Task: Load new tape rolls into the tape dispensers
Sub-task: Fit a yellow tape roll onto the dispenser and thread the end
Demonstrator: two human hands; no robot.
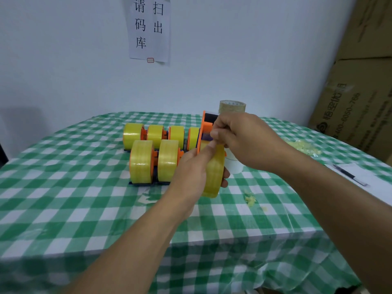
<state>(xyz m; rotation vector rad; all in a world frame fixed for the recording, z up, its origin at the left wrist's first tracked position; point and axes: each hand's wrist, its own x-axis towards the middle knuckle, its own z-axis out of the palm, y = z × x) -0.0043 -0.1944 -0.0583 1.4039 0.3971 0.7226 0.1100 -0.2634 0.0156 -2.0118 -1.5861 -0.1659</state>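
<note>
My left hand [195,166] grips a yellow tape roll [214,175] held on edge above the table. It sits in an orange and blue dispenser [206,126] whose front sticks up behind my fingers. My right hand [239,139] is closed over the top of that dispenser, fingers pinched at the tape's end near the roll. To the left, several loaded dispensers stand in two rows: a front pair [153,164] and a back row [152,134], all with yellow rolls.
A clear tape roll [232,107] stands at the back behind my right hand, and a white roll core [233,165] sits under it. Yellow tape scraps [251,199] and a crumpled heap [303,145] lie on the green checked tablecloth [84,209]. A pen on paper [350,175] lies right. Cardboard boxes [360,92] stand far right.
</note>
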